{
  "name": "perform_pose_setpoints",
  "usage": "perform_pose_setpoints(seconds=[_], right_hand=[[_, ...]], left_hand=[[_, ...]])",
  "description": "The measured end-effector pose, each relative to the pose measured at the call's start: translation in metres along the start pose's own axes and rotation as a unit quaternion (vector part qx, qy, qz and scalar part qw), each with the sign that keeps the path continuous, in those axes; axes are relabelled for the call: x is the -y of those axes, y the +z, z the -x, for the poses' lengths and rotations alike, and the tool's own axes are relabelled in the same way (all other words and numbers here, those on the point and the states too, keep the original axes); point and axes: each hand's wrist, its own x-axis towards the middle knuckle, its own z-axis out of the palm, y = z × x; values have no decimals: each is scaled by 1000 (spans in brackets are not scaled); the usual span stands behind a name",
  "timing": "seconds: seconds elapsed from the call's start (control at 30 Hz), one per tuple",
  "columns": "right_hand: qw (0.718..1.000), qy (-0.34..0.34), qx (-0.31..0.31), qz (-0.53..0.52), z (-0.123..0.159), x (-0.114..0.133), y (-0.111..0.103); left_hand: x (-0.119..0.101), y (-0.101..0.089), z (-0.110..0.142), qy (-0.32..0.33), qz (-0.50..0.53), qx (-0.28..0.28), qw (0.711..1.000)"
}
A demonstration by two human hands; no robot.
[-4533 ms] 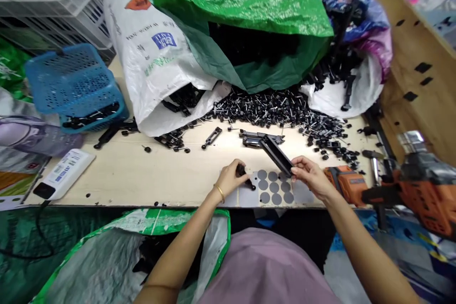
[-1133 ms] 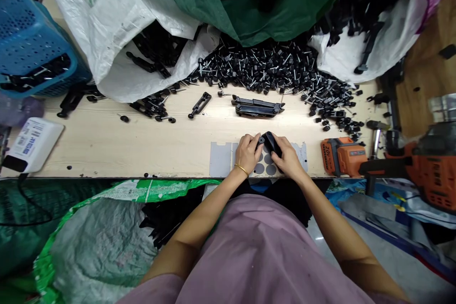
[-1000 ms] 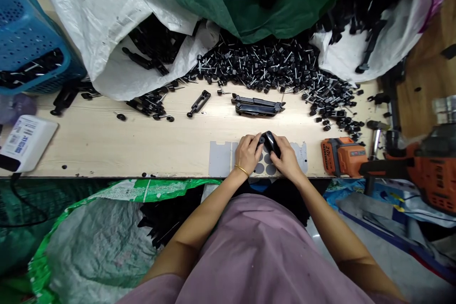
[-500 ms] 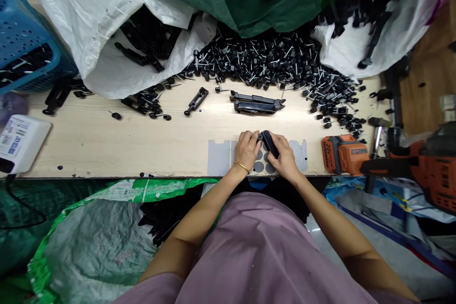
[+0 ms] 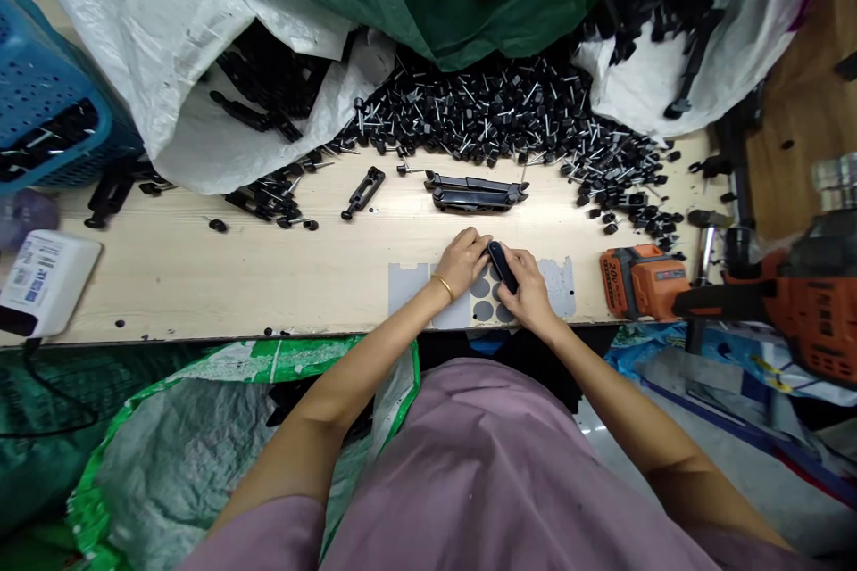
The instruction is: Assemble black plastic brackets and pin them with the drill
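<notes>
Head view: right hand point(image 5: 531, 285) grasps slim black piece point(image 5: 502, 266), far end beside left fingertips; left hand point(image 5: 461, 263) curled, contents unclear. Grey discs point(image 5: 483, 310) below right hand. Best: firm right grip, left fingertips steadying end.

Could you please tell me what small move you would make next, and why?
I'd probably steady the far end of the elongated black part with the left hand: its fingertips are right by that end, while the right hand grips lower down.
</notes>
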Motion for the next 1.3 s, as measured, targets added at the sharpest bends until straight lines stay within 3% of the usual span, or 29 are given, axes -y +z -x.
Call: perform_pose_setpoints(seconds=[0.07, 0.13, 0.27, 0.33, 0.47, 0.57, 1.0, 1.3], right_hand=[[1000, -6, 4, 3, 0, 0, 0], [1000, -9, 9, 6, 0, 0, 0], [1000, -4, 10, 10, -1, 1, 1], [1000, 0, 8, 8, -1, 1, 1], [1000, 7, 17, 3, -2, 3, 2], [1000, 15, 19, -1, -3, 5, 2], [1000, 8, -1, 7, -3, 4, 4], [1000, 5, 28, 4, -8, 4, 4]], left_hand=[[-10, 12, 9, -89, -6, -85, 992], [-13, 16, 13, -126, 0, -122, 984], [5, 2, 5, 5, 47, -18, 999], [11, -5, 0, 37, 59, 7, 998], [-3, 2, 4, -62, 47, -82, 994], [-17, 11, 9, -107, 44, -116, 986], [-25, 18, 16, -139, 31, -111, 984], [-35, 27, 27, -188, 40, -147, 970]])
